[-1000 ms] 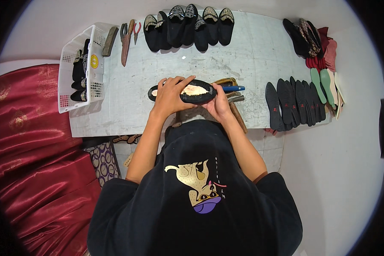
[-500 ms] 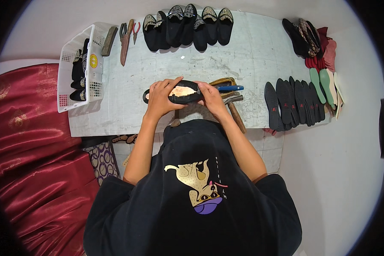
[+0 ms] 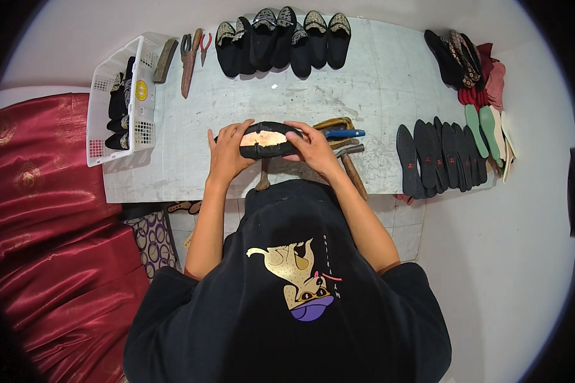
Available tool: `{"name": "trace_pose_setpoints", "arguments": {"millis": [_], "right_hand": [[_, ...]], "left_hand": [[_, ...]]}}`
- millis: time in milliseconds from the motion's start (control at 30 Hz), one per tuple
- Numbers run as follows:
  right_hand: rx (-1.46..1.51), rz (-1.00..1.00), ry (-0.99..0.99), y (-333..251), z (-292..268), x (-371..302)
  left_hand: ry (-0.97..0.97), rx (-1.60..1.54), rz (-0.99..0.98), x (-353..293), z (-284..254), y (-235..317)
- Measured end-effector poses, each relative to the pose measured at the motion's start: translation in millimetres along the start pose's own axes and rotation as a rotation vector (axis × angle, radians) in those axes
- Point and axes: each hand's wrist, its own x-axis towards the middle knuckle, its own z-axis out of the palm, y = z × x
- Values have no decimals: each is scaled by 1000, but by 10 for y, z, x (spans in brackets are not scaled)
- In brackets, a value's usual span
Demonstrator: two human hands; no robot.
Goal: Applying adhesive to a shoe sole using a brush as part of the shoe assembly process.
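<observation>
Black shoe piece (image 3: 264,138) is over the near half of the table (image 3: 191,153), abt mid-width, pale underside up w/ a black rim round it; can't tell if it touches the tabletop. L hand (image 3: 229,152) is clamped on one end, R hand (image 3: 314,152) on the other, so no hand free. To handle it well: L grip as firm anchor, R fingers pressing evenly, rim flat w/o bunching, pale face level (my judgement: light, even pressure beats a hard pinch). Mind the R wrist: hammer (image 3: 355,177) & blue-handled tool (image 3: 345,134) lie just right of the table's near middle. Black soles (image 3: 407,153) are toward the table's right end, shoe row (image 3: 262,48) along its far edge, white basket (image 3: 145,115) at its left end.
</observation>
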Motion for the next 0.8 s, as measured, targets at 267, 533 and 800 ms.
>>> {"name": "trace_pose_setpoints", "arguments": {"millis": [267,533,800], "right_hand": [[-69,-80,13,73,78,175],[96,-121,49,36,47,486],[44,-72,76,95,93,347]], "left_hand": [[130,14,110,247,33,-171],[63,-2,71,478,-58,-193],[89,-27,56,322,-62,-163]]}}
